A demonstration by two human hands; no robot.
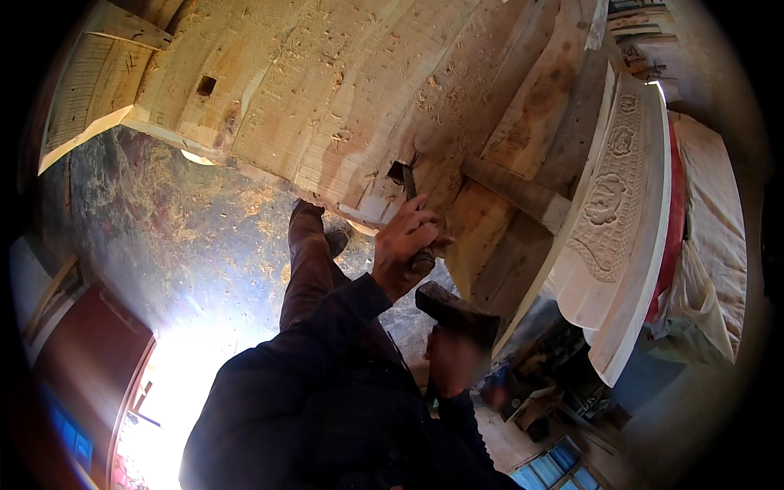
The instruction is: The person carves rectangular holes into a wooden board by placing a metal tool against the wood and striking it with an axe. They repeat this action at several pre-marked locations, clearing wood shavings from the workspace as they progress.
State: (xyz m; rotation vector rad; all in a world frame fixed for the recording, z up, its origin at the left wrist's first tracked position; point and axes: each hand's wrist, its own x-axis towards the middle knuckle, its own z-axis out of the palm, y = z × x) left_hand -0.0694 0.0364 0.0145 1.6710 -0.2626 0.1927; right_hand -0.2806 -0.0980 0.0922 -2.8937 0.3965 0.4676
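Closest to me, a co-worker's dark sleeve [327,327] rises to a hand [406,245] clenched round a chisel [411,192], its blade in the slot [398,171] of the big timber [327,90]. I judge the slot-cutting is under way, and the next stroke needs the blade kept square. My own hands don't show.

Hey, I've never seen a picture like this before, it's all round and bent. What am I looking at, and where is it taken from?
There is only one picture, from a wide fisheye camera worn on someone's head, so straight edges curve near the rim. No machine is involved. A person in a dark jacket and cap works nearby. One hand has its grip closed around a dark-handled chisel, whose blade sits in a notch in a big pale timber piece dotted with wood chips. To the right lies a white panel carved with flowers. The wearer's own hands don't seem to show.
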